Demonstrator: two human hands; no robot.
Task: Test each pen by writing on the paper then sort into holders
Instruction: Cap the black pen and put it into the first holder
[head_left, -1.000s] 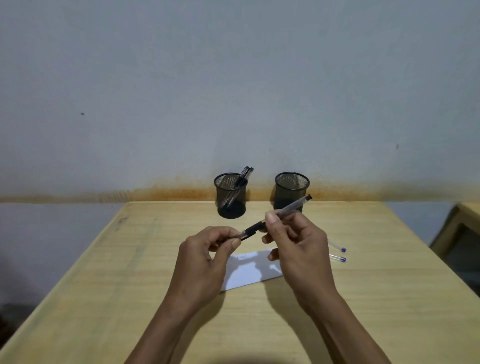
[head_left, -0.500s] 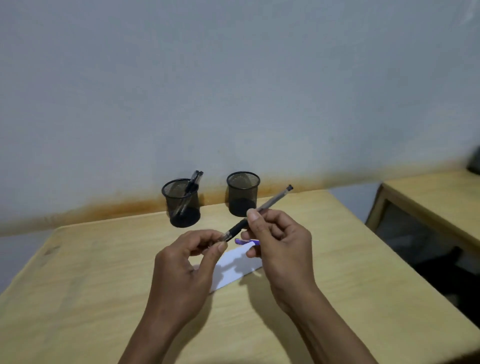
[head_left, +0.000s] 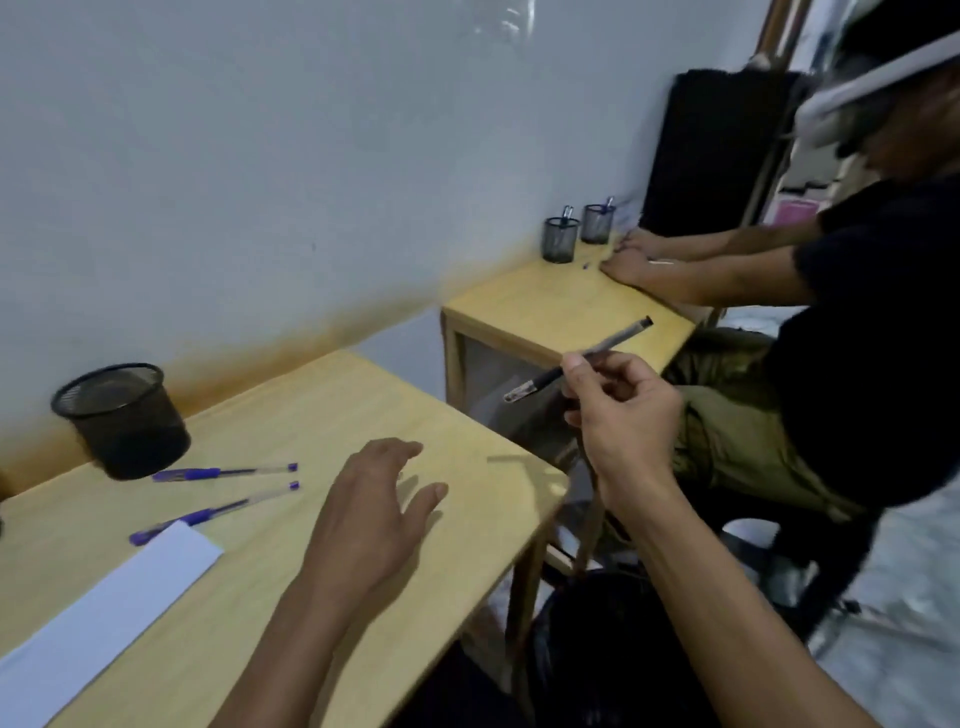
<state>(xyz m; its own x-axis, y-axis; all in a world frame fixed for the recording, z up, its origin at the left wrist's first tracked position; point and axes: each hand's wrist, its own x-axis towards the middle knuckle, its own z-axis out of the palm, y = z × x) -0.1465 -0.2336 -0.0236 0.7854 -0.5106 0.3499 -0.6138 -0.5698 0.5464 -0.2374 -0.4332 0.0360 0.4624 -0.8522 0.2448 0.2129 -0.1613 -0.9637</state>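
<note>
My right hand (head_left: 621, 415) pinches a black pen (head_left: 579, 367) in the air past the right edge of my wooden table (head_left: 322, 415); its capped tip points left and down. Over the table's right part hovers my left hand (head_left: 371, 512), palm down, fingers spread and holding nothing. A black mesh holder (head_left: 122, 418) stands at the far left near the wall. Two blue pens (head_left: 223, 472) (head_left: 208, 515) lie beside it. The white paper (head_left: 98, 608) lies at the lower left.
A second wooden table (head_left: 550, 306) stands to the right with two mesh holders (head_left: 561, 239) (head_left: 597, 222) holding pens. Another person in a black shirt (head_left: 872, 322) sits there with both hands on it. A gap separates the two tables.
The view has swung far to the right. My left hand let go of the pen's tip and dropped toward the table. My right hand carried the pen past the table's right edge.
</note>
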